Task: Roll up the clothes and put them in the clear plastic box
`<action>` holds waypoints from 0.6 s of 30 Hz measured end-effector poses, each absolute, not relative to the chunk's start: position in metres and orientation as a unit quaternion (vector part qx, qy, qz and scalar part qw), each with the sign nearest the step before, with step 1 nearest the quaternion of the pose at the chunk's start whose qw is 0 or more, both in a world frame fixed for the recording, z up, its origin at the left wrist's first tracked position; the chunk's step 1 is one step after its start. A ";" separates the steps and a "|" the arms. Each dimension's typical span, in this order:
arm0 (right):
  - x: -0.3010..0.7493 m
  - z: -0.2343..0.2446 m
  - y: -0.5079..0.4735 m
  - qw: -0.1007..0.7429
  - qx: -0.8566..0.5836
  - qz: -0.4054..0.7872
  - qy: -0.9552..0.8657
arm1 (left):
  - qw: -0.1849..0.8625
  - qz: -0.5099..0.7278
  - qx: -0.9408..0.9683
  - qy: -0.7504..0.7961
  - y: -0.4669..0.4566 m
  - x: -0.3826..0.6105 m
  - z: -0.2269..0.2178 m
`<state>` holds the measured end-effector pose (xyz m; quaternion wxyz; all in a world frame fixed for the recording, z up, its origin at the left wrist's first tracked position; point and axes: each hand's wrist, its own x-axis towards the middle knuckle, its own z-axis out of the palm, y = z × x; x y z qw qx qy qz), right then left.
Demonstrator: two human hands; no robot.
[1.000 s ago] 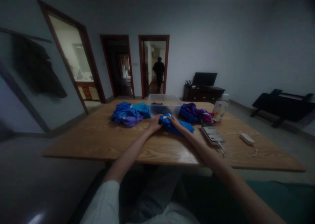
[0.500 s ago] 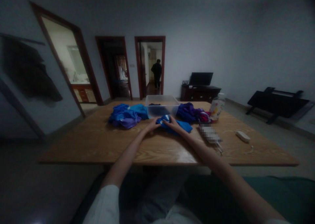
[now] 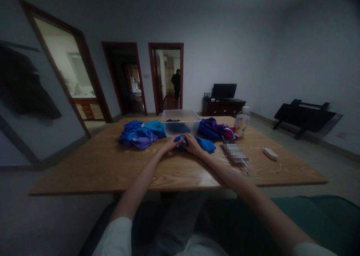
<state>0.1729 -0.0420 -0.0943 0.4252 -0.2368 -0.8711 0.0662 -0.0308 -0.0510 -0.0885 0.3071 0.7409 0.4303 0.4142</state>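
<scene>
A crumpled blue cloth [image 3: 206, 145] lies on the wooden table [image 3: 126, 173], just in front of a clear plastic box [image 3: 182, 128]. My left hand [image 3: 170, 143] grips its left end, where the cloth is bunched up. From the right, my right hand [image 3: 192, 144] curls over the same bunch, its fingers nearly meeting those of the left. Between the hands only a small part of the bunch shows; the rest of the cloth spreads out to the right under my right wrist. Something dark, perhaps fabric, is inside the box.
Blue and purple cloths [image 3: 139, 134] are heaped left of the box, dark purple ones [image 3: 212, 128] right of it. A bottle [image 3: 242, 121], a blurred-out item [image 3: 235, 152] and a white oblong object [image 3: 270, 153] stand or lie on the right. A person [image 3: 176, 84] is in the far doorway.
My right hand has folded over the bunched cloth, covering more of it, and the hands are closer together. The whole view has shifted slightly as my head turned right.
</scene>
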 end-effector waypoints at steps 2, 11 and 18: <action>0.172 -0.096 -0.040 0.424 -0.229 0.047 -0.875 | 0.308 0.420 0.742 0.421 -0.047 -0.033 -0.089; 0.174 -0.096 -0.041 0.402 -0.236 0.014 -0.885 | 0.325 0.432 0.745 0.391 -0.035 -0.039 -0.096; 0.178 -0.093 -0.041 0.347 -0.311 0.011 -0.885 | 0.297 0.460 0.705 0.452 -0.033 -0.038 -0.105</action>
